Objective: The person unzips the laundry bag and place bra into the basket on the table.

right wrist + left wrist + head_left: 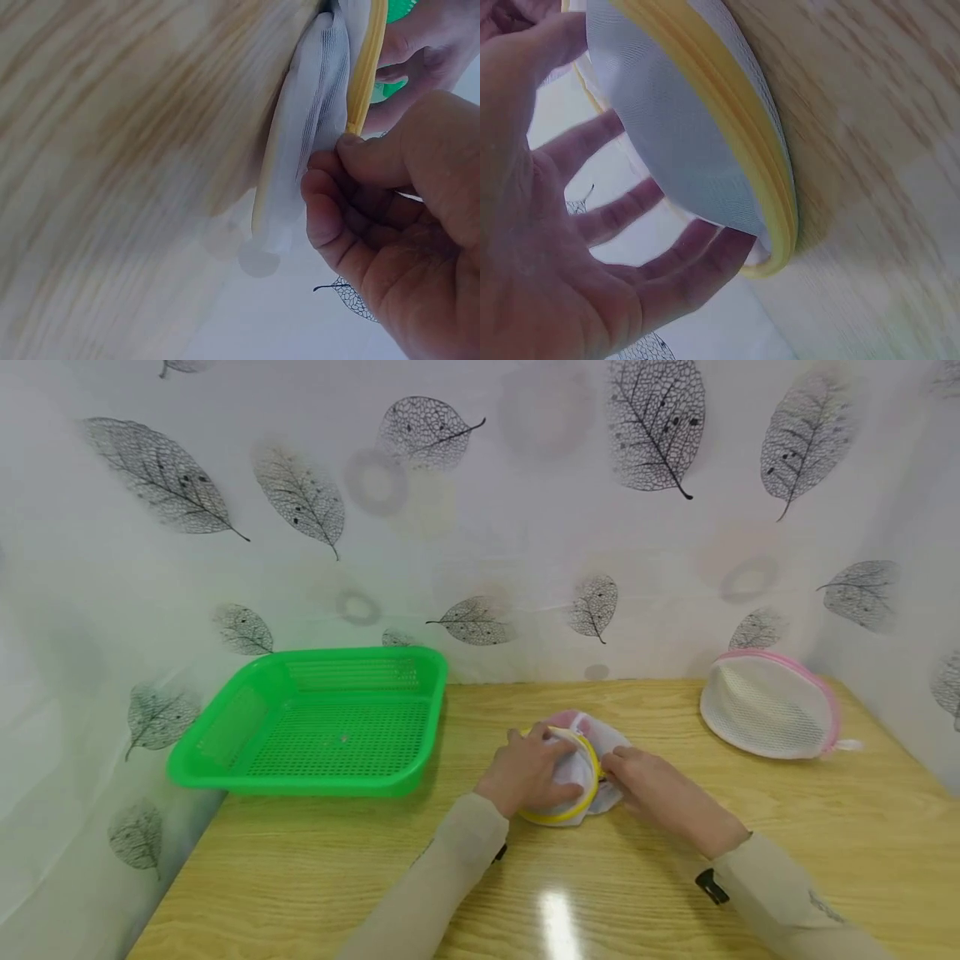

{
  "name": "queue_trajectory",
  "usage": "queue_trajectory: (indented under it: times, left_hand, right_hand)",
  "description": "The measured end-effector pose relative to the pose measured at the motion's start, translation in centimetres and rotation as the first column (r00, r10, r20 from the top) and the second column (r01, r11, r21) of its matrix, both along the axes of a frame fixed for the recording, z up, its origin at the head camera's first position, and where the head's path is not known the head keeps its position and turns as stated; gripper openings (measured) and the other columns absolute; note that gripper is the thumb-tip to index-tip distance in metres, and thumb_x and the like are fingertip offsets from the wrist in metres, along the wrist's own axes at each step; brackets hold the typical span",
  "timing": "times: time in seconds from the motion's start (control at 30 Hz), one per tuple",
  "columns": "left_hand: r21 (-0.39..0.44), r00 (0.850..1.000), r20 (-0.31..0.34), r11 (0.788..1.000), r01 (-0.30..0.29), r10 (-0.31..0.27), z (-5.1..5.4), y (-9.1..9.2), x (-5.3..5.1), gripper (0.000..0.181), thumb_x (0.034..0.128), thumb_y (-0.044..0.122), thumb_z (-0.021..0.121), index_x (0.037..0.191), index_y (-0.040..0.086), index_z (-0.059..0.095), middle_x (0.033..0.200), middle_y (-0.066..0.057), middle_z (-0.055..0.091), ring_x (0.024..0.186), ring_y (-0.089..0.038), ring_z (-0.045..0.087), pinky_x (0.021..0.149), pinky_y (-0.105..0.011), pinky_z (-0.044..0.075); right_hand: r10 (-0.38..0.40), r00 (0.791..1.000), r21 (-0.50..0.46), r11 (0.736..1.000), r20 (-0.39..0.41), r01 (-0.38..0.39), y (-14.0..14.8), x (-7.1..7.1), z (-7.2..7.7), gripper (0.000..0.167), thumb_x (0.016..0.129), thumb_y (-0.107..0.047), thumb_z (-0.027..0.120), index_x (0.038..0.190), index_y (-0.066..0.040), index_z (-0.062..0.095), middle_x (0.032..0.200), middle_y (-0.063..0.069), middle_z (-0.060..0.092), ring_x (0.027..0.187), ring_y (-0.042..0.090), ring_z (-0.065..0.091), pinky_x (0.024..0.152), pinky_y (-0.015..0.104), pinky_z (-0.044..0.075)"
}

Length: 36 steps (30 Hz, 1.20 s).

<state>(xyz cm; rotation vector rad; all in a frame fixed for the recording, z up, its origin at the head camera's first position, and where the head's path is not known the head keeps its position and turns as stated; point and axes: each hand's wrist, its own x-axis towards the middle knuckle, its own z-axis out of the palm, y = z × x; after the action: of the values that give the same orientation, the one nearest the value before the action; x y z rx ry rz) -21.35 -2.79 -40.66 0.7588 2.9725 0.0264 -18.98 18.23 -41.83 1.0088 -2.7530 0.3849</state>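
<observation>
A white mesh laundry bag (576, 770) with a yellow zippered rim (739, 131) lies on the table, in the middle of the head view. My left hand (528, 770) holds it from the left, fingers spread and bent against the mesh (679, 127). From the right, my right hand (656, 787) pinches at the yellow edge with thumb and forefinger (326, 161). Whatever sits between those fingertips is hidden. Pinkish fabric (562, 718) shows at the bag's far side.
To the left stands a green plastic basket (300, 789) with perforated sides. A second white mesh bag (768, 710), trimmed in pink, lies at the back right. Behind the wooden table (637, 893) hangs a leaf-patterned curtain (487, 527).
</observation>
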Motion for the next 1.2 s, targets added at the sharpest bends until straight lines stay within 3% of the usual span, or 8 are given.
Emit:
queue_trajectory:
  times: [0.2, 0.3, 0.47, 0.53, 0.63, 0.77, 0.83, 1.2]
  left_hand:
    - [0.039, 0.999, 0.023, 0.998, -0.048, 0.047, 0.3, 0.2, 0.6, 0.063, 0.0913, 0.066, 0.062, 0.143, 0.03, 0.056, 0.152, -0.014, 0.049, 0.11, -0.042, 0.06, 0.075, -0.043, 0.059]
    - [0.02, 0.998, 0.037, 0.999, -0.049, 0.048, 0.8, 0.2, 0.8, 0.059, 0.0888, 0.063, 0.068, 0.135, 0.028, 0.062, 0.151, -0.012, 0.049, 0.107, -0.037, 0.062, 0.077, -0.043, 0.058]
    - [-0.016, 0.998, 0.062, 1.0, -0.003, 0.004, 2.1, 0.1, 0.6, 0.05, 0.0838, 0.055, 0.079, 0.122, 0.024, 0.068, 0.156, -0.009, 0.047, 0.123, -0.03, 0.06, 0.089, -0.042, 0.058]
    - [-0.031, 0.998, 0.041, 0.999, 0.038, -0.037, 2.4, 0.1, 0.4, 0.049, 0.0832, 0.052, 0.081, 0.121, 0.023, 0.067, 0.148, -0.007, 0.052, 0.125, -0.026, 0.057, 0.087, -0.039, 0.058]
    - [-0.029, 0.995, -0.007, 0.995, 0.1, -0.1, 2.3, -0.1, 0.3, 0.051, 0.082, 0.046, 0.083, 0.125, 0.025, 0.065, 0.137, -0.004, 0.055, 0.126, -0.026, 0.054, 0.08, -0.037, 0.059]
    - [-0.027, 0.987, -0.013, 0.987, 0.157, -0.158, 2.1, -0.2, 0.2, 0.057, 0.0816, 0.04, 0.084, 0.133, 0.03, 0.062, 0.139, -0.002, 0.054, 0.123, -0.028, 0.056, 0.076, -0.036, 0.06]
    - [-0.036, 0.986, 0.005, 0.985, 0.169, -0.169, 1.9, -0.2, 0.0, 0.057, 0.0823, 0.04, 0.083, 0.134, 0.031, 0.062, 0.138, -0.001, 0.056, 0.115, -0.026, 0.059, 0.076, -0.036, 0.06]
    - [-0.044, 0.986, 0.016, 0.985, 0.167, -0.166, 1.7, -0.1, 0.0, 0.056, 0.0799, 0.038, 0.082, 0.132, 0.03, 0.063, 0.137, 0.0, 0.06, 0.112, -0.024, 0.06, 0.075, -0.035, 0.06]
  right_hand:
    - [-0.028, 1.0, -0.055, 0.998, 0.0, 0.028, 0.1, -0.5, 0.0, 0.014, 0.084, 0.005, 0.076, 0.088, -0.006, 0.068, 0.083, 0.001, 0.065, 0.076, 0.011, 0.061, 0.068, 0.031, 0.055]
    - [-0.034, 0.999, -0.06, 0.998, 0.005, 0.034, 0.3, -0.9, 0.0, 0.014, 0.083, 0.004, 0.077, 0.089, -0.006, 0.069, 0.084, 0.001, 0.067, 0.077, 0.011, 0.063, 0.07, 0.032, 0.056]
    - [-0.048, 0.999, -0.069, 0.996, 0.019, 0.049, 0.7, -1.6, 0.0, 0.013, 0.086, 0.005, 0.073, 0.088, -0.007, 0.069, 0.083, 0.0, 0.064, 0.076, 0.011, 0.06, 0.069, 0.033, 0.055]
    - [-0.052, 0.998, -0.076, 0.996, 0.028, 0.054, 0.7, -1.9, -0.1, 0.012, 0.088, 0.004, 0.071, 0.089, -0.008, 0.069, 0.082, 0.0, 0.064, 0.076, 0.01, 0.06, 0.069, 0.033, 0.054]
    - [-0.042, 0.999, -0.089, 0.995, 0.028, 0.044, 0.5, -2.3, -0.1, 0.011, 0.088, 0.003, 0.072, 0.089, -0.008, 0.069, 0.082, 0.0, 0.065, 0.076, 0.011, 0.06, 0.069, 0.033, 0.054]
    - [-0.024, 1.0, -0.088, 0.996, 0.009, 0.025, 0.1, -2.6, -0.2, 0.01, 0.086, 0.003, 0.074, 0.089, -0.006, 0.069, 0.082, 0.001, 0.066, 0.076, 0.013, 0.062, 0.069, 0.034, 0.055]
    - [-0.025, 1.0, -0.081, 0.996, 0.003, 0.025, 0.1, -2.6, -0.2, 0.01, 0.087, 0.004, 0.073, 0.089, -0.005, 0.07, 0.082, 0.001, 0.066, 0.076, 0.013, 0.063, 0.069, 0.034, 0.055]
    - [-0.013, 1.0, -0.104, 0.994, -0.013, 0.012, 0.4, -2.6, -0.1, 0.009, 0.089, 0.003, 0.071, 0.09, -0.007, 0.071, 0.084, 0.0, 0.068, 0.077, 0.013, 0.064, 0.069, 0.033, 0.056]
